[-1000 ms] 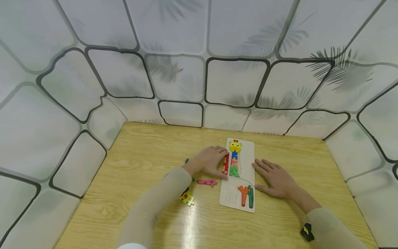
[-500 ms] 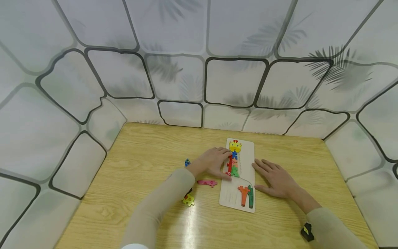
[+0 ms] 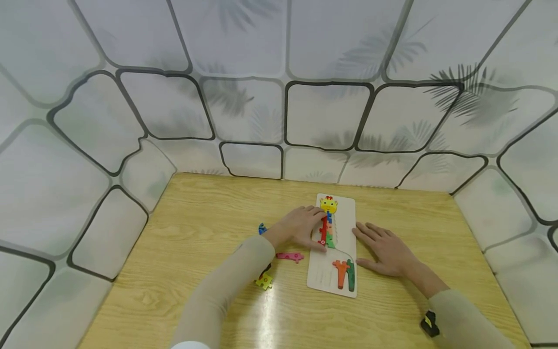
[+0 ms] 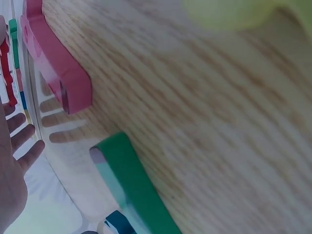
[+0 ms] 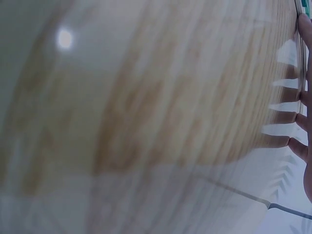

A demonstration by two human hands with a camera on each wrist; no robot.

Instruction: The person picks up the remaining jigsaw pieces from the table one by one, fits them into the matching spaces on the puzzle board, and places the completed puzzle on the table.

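In the head view a pale giraffe puzzle board (image 3: 320, 271) lies on the table. Its yellow head piece (image 3: 329, 205) is at the top, with blue, salmon and green neck pieces (image 3: 330, 241) below. Orange (image 3: 341, 274) and dark green leg pieces (image 3: 350, 275) sit lower down. My left hand (image 3: 296, 228) pinches a red puzzle piece (image 3: 323, 231) between thumb and fingers, over the board just left of the neck. My right hand (image 3: 385, 249) lies with straight fingers against the board's right edge, holding nothing.
Loose pieces lie left of the board: a pink one (image 3: 289, 257), a yellow one (image 3: 263, 281) and a blue one (image 3: 262, 229) partly behind my left arm. The left wrist view also shows a green piece (image 4: 134, 185). Patterned walls border the wooden table (image 3: 209, 203).
My left hand has shifted slightly right, carrying the red puzzle piece from the board's left edge to beside the neck pieces. My right hand has stayed in place.
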